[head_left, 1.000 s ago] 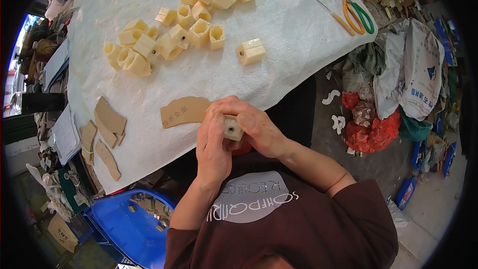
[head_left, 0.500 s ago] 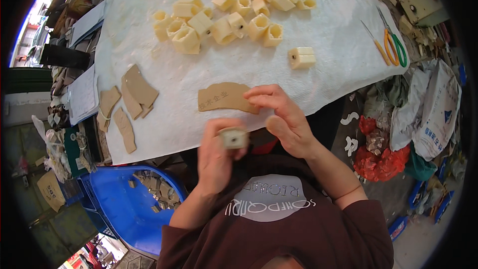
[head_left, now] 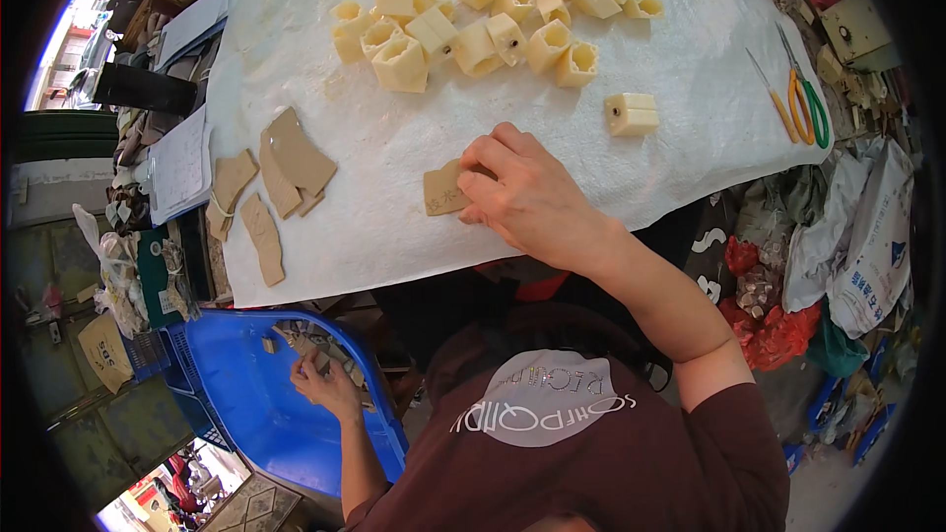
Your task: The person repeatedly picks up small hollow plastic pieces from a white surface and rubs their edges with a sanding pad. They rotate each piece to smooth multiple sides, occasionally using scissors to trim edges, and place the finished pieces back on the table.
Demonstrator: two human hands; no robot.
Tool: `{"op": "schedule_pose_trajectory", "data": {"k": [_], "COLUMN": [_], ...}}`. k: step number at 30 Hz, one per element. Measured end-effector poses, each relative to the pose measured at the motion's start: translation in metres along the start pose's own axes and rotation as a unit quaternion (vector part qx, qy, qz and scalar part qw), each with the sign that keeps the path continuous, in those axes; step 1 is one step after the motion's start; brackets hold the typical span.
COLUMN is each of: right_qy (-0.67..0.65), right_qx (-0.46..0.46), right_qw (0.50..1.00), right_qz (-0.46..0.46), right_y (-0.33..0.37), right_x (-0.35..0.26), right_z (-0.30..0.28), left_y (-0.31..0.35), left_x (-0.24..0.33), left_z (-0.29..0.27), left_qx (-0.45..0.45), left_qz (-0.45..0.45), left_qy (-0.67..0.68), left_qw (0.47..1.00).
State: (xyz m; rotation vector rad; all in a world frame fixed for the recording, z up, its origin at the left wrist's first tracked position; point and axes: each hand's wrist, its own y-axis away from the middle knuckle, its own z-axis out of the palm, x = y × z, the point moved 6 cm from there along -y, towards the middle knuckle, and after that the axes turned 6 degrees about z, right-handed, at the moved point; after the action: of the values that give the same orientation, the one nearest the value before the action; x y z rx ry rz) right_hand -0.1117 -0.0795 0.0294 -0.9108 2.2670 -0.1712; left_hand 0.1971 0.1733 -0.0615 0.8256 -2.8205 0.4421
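My right hand [head_left: 517, 192] is closed over a brown cardboard piece [head_left: 440, 189] lying on the white-covered table. Its fingers pinch the piece and hide most of it; only the left end, with dark print, shows. Down at the lower left my left hand [head_left: 330, 389] reaches into the blue plastic tub [head_left: 236, 404], beside the small greyish-beige blocks [head_left: 345, 360] there. Its fingers are bent and apart, and I make out nothing held in them. More cut cardboard pieces [head_left: 296, 158] lie on the left part of the table.
Several cream hollow blocks [head_left: 473, 44] cluster at the far side, with one block [head_left: 631, 115] apart to the right. Green-handled scissors [head_left: 810, 103] and an orange-handled pointed tool [head_left: 777, 103] lie at the right edge. Plastic bags [head_left: 857, 236] stand on the right.
My left hand has moved from the table's front edge down into the tub; the block it held no longer shows in it. My right hand has closed on the cardboard piece. The view has shifted slightly.
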Motion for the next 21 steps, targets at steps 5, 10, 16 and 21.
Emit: {"op": "schedule_pose_trajectory", "data": {"k": [5,10,16,21], "right_qy": [0.044,-0.049,-0.077,-0.083], "right_qx": [-0.030,-0.010,-0.018,-0.025], "right_qw": [0.998,0.998,0.997,0.996], "right_qz": [-0.019,0.023,0.022,0.024], "right_y": [0.001,-0.001,-0.003,-0.004], "right_x": [0.000,0.015,0.018,0.021], "right_z": [-0.001,0.004,0.000,-0.002], "left_y": [-0.021,-0.066,-0.069,-0.069], "left_x": [0.021,0.138,0.268,0.281], "left_z": [-0.011,-0.038,-0.032,-0.017], "left_qx": [0.035,0.135,0.011,-0.010], "left_qz": [0.008,0.187,0.443,0.461], "left_qy": [-0.058,0.238,0.351,0.355], "left_qw": [0.998,0.944,0.825,0.813]}}
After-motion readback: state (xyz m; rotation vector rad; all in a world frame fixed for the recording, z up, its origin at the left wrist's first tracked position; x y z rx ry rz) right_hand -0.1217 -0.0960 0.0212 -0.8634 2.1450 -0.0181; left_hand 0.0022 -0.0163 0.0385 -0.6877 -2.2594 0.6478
